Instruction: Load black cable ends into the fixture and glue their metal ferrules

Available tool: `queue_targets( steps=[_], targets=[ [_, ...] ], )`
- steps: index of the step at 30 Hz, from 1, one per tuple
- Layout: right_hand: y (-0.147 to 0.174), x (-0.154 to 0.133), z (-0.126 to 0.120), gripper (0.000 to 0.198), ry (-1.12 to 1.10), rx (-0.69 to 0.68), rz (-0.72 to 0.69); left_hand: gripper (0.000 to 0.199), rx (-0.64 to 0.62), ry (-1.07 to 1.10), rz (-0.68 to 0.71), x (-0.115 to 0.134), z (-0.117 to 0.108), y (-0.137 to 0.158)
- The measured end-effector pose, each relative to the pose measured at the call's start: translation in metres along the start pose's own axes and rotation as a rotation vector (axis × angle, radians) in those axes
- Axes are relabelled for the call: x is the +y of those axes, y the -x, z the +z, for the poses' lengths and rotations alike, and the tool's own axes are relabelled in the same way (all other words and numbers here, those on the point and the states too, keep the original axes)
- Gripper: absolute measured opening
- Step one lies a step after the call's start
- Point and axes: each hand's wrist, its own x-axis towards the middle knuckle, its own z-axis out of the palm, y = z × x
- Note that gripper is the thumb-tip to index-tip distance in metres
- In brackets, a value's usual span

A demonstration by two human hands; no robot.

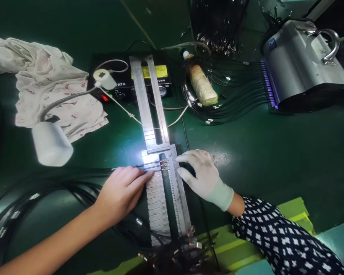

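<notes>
My bare left hand (120, 193) is closed on a thin black cable (157, 170), its thumb and index fingertips resting at the left edge of a slotted metal fixture (157, 202). Several black cables lie across the upper part of that fixture, their small stripped ends (164, 165) reaching toward its right-hand rail. Beside this rail is my right hand (202, 173) in a white glove, thumb and index finger apart with nothing visible between them. Some of the left hand's fingers are hidden beneath it. A second metal frame (140, 95) leads away from the fixture's far end.
A bright lamp (52, 145) on a bent neck stands at the left by a crumpled cloth (60, 88). Behind is a black control box (123, 86). A wrapped bottle (202, 84) lies among cables. A silver housing (304, 65) glows purple at right. Cable bundles (14, 208) fill the left foreground.
</notes>
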Motion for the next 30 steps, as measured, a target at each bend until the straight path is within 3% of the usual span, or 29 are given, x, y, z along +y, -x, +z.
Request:
queue_targets(
  steps=[4,9,14,21,30],
  targets=[
    [0.0,0.001,0.0,0.014,-0.002,-0.009,-0.003,0.041,0.004,0.04,-0.03,0.002,0.002,-0.023],
    [-0.001,0.002,0.0,0.015,-0.007,-0.002,-0.004,0.037,0.014,0.004,-0.004,0.001,0.009,-0.031],
    [-0.002,0.0,-0.001,0.012,0.004,-0.025,0.012,0.033,0.069,-0.109,0.064,0.001,0.011,-0.031],
    [-0.002,-0.001,-0.003,0.013,-0.003,-0.03,0.018,0.034,0.126,-0.038,0.048,0.001,0.011,-0.016],
    [-0.003,-0.001,-0.001,0.011,0.001,0.017,-0.004,0.03,0.175,-0.162,0.038,0.01,0.019,-0.012]
  ],
)
